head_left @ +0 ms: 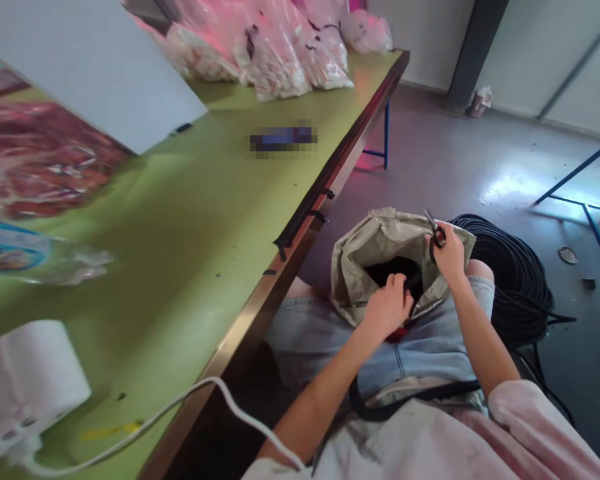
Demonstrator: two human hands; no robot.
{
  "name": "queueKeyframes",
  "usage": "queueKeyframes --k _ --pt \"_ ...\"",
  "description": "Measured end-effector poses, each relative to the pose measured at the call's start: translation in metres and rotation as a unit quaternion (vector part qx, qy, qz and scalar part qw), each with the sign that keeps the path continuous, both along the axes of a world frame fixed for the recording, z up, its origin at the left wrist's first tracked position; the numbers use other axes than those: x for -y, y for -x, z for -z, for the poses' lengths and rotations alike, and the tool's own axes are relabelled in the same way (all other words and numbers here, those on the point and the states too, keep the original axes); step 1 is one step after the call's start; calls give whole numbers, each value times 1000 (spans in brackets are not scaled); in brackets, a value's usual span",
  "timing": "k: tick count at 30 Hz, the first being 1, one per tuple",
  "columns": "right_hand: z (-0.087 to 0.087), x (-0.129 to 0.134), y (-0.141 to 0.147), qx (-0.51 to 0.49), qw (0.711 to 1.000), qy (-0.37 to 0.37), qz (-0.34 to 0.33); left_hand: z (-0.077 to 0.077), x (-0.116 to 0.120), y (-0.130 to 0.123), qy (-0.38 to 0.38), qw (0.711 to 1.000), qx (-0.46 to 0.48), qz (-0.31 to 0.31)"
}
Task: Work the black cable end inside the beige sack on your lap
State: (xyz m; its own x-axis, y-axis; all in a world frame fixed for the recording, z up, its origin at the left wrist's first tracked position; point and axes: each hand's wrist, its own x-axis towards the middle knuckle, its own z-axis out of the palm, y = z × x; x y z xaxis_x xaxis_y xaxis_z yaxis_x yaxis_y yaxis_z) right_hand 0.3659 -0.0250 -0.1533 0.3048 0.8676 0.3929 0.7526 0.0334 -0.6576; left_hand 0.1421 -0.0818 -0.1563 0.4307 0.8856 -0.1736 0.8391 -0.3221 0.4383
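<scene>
A beige woven sack (pixel 353 267) with its mouth gaping stands between my knees, and dark material (pixel 380 270) shows inside it. My right hand (pixel 450 255) is closed on a pair of scissors (pixel 434 230), blades pointing up and away, over the sack's right rim. At the near side of the mouth, my left hand (pixel 387 307) has its fingers curled around something black; its kind is hidden. A small red patch (pixel 396 335) shows just under that hand. A black strip (pixel 415 401) lies across my lap.
On my right, a thick coil of black cable (pixel 515 273) lies on the floor. The green table (pixel 180 220) at left has black tape pieces (pixel 320 217) on its edge, clear plastic bags (pixel 280 53), a bottle (pixel 40 253) and a white power block (pixel 35 387) with a cord.
</scene>
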Motion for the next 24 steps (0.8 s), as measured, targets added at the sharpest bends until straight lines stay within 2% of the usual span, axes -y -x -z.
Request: queueKeyframes --k 2,4,6,8,10,13,18,24 --pt "11 35 1 -57 998 -10 2 41 -15 1 35 999 7 -31" --pt "35 67 7 -131 990 31 -37 77 -33 9 51 996 59 -43" --pt "68 88 15 -195 968 118 -106 102 -43 20 44 991 111 -51" --pt "102 97 25 -235 938 205 -153 116 -42 26 30 987 149 -60" --pt "126 96 32 -247 919 256 -172 123 -37 28 21 983 167 -70" --pt "141 87 36 -263 912 273 -160 127 -33 26 31 984 150 -88" --pt "139 84 30 -287 887 304 -196 133 -34 30 34 984 174 -28" --pt "137 87 34 -281 879 312 -224 136 -31 34 37 985 168 -29"
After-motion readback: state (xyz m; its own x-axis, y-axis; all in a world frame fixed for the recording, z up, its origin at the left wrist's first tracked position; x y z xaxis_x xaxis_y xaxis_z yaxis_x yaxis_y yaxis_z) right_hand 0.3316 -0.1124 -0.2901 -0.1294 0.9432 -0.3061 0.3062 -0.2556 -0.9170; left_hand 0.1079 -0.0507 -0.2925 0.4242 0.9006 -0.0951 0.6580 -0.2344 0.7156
